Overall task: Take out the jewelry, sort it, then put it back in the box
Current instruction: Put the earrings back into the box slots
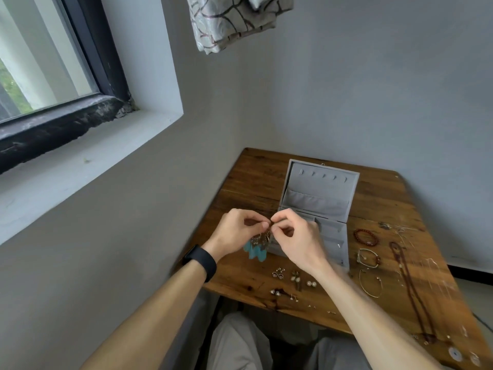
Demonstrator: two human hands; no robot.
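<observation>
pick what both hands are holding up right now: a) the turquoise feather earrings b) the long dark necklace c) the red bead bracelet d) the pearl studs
a: the left hand and right hand pinch the top of the turquoise feather earrings, which dangle beside the open grey box, while the other pieces lie on the table.

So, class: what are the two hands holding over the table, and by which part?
Both hands, left and right, pinch the feather earrings by their metal tops, fingers meeting there; the blue feathers hang free below.
</observation>
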